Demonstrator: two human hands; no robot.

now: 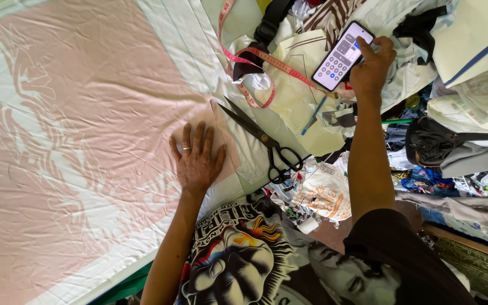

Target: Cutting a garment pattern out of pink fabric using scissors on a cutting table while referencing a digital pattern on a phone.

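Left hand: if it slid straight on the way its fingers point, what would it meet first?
Only more pink-and-white cloth lies ahead of the left hand; the way looks free, though depth is uncertain.

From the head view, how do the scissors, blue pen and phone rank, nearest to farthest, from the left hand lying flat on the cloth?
1. Scissors: just right of the left hand, on the cloth's edge.
2. Blue pen: farther right, on the pale paper pattern.
3. Phone: farthest, up high, held in the right hand.
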